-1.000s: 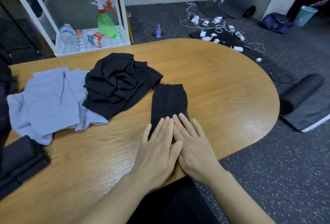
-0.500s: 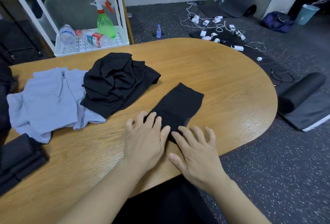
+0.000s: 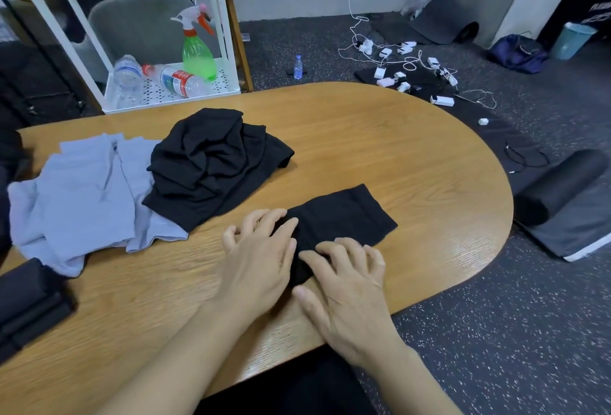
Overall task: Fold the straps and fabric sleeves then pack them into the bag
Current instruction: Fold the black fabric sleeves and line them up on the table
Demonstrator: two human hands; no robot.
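A flat black fabric sleeve (image 3: 344,216) lies slantwise on the wooden table (image 3: 380,137) close to its near edge. My left hand (image 3: 261,259) sits on the sleeve's left end with fingers curled into the cloth. My right hand (image 3: 347,289) is beside it at the sleeve's near end, fingers bent and gripping the fabric. A crumpled pile of black fabric (image 3: 211,163) lies behind them, partly over a blue-grey garment (image 3: 79,189). Folded black pieces (image 3: 29,302) are stacked at the table's near left. I cannot make out a bag on the table.
A white shelf unit (image 3: 172,87) with a green spray bottle (image 3: 196,54) and plastic bottles stands behind the table. Chargers and cables (image 3: 406,64), a rolled black mat (image 3: 558,186) and a dark blue bag (image 3: 517,54) lie on the floor to the right.
The sleeve has turned from pointing straight away to slanting to the right. My hands went from flat and side by side on its near end to curled fingers gripping it.
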